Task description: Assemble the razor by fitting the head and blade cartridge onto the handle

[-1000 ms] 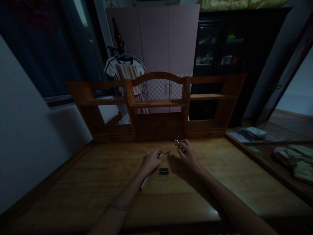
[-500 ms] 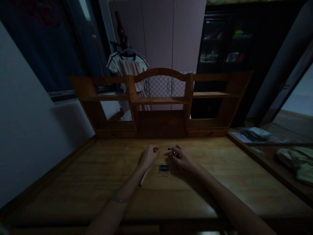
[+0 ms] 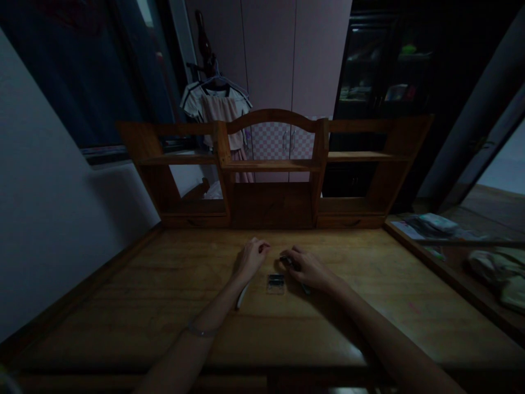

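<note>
Between and just below my hands, a small clear case point(image 3: 275, 284) with a dark upper part lies on the wooden desk point(image 3: 164, 306). My left hand point(image 3: 252, 258) rests on the desk to the left of it, fingers curled together; what they pinch, if anything, is too small to make out. A thin pale strip point(image 3: 241, 296) sticks out below that hand. My right hand point(image 3: 301, 265) is closed around a small dark object point(image 3: 286, 259) at its fingertips. Under its palm a thin light piece point(image 3: 305, 289) pokes out.
A wooden shelf unit point(image 3: 270, 166) stands along the desk's back edge. A wall point(image 3: 61, 219) borders the left side. Right of the desk's raised edge are cloth point(image 3: 488, 268) and papers or bags point(image 3: 435, 223). Clothes point(image 3: 219, 104) hang behind the shelf.
The dark object at my right hand has turned and now sits closer in against the fingers, which have curled over it. My left hand has hardly moved. The view has shifted slightly.
</note>
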Demonstrator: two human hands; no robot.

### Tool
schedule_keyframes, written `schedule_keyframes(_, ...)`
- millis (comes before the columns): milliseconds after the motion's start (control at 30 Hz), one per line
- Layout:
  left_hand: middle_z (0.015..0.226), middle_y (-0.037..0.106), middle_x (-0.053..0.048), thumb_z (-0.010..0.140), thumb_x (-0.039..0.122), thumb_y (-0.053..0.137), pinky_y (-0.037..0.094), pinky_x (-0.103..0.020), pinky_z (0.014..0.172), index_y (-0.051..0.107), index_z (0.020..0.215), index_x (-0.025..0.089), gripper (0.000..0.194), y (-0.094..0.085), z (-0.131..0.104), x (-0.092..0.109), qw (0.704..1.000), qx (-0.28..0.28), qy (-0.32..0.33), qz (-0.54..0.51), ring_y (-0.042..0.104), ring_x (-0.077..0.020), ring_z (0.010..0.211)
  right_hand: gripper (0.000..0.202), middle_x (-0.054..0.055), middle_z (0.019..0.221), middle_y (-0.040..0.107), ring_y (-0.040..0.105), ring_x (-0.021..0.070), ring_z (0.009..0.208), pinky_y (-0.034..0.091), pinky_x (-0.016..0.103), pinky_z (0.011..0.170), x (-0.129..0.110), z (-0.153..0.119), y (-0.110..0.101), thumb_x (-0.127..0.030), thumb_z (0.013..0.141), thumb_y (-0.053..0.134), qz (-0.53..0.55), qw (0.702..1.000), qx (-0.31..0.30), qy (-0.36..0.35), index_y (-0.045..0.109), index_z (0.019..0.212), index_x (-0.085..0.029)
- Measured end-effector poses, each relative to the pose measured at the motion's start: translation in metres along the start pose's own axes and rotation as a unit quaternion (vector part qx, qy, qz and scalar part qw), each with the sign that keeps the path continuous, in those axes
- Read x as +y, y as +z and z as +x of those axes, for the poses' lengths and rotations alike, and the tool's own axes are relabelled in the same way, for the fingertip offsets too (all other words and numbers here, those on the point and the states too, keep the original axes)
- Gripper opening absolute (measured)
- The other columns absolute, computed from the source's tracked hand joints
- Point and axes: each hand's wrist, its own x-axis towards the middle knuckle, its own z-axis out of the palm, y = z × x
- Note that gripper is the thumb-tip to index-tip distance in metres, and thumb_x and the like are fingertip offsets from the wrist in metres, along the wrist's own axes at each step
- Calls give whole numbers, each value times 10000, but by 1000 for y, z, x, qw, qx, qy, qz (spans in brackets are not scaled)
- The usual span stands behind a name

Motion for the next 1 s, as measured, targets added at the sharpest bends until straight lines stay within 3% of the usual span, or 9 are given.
schedule_keyframes(100,924,592,-41,863,249,484,406,-271,843,673,905,213,197,-3,1,12,998,22,45,-45,554,-158,910,428,60,996,594,585,152,730,380,237,616,0,1,-1,-290,808,574,-24,999,20,8,485,1224,-240)
schedule_keyframes(167,932,601,-37,878,260,463,409,-265,851,664,921,209,212,-3,1,19,993,28,72,-89,558,-154,918,454,48,876,623,579,157,668,344,239,567,3,1,0,-360,815,568,-63,997,27,29,464,1235,-224)
schedule_keyframes(267,931,623,-36,879,272,458,424,-260,833,657,926,199,217,1,2,22,987,31,68,-144,570,-154,906,316,34,699,619,557,168,601,279,248,526,9,0,4,-414,812,561,-128,990,30,55,554,1039,-195)
schedule_keyframes(367,928,645,-53,873,315,465,445,-260,799,662,921,176,245,7,2,19,981,1,31,-190,587,-162,881,212,49,677,616,540,160,581,252,258,523,13,-1,8,-394,822,547,-160,985,28,49,557,763,-190)
schedule_keyframes(467,910,665,-70,859,386,484,465,-273,778,667,905,151,301,13,2,14,967,-39,-13,-253,606,-173,849,194,53,691,615,537,157,594,260,257,530,12,0,11,-361,839,527,-154,987,36,40,538,746,-191)
schedule_keyframes(600,989,673,-87,816,475,532,472,-304,811,661,988,145,394,17,3,15,924,-63,-83,-369,614,-195,906,160,44,749,610,545,160,655,321,246,581,9,6,10,-344,881,470,-104,991,81,31,521,823,-204)
schedule_keyframes(767,1014,662,-121,772,495,594,477,-352,849,646,1028,116,460,13,4,23,818,-129,-108,-551,636,-213,901,194,27,765,598,544,159,659,367,255,605,10,11,7,-379,915,412,-34,992,118,27,505,858,-218)
schedule_keyframes(867,991,659,-120,759,463,627,481,-366,860,664,990,101,431,10,3,27,805,-105,-105,-574,633,-206,874,170,30,776,607,553,164,668,373,261,600,12,12,7,-369,907,427,-9,993,111,24,511,874,-225)
schedule_keyframes(1000,949,663,-108,738,425,662,505,-346,810,681,944,106,380,7,3,27,818,-77,-115,-558,625,-187,822,152,31,777,603,553,161,666,374,259,591,11,11,6,-362,895,449,7,994,106,32,512,876,-225)
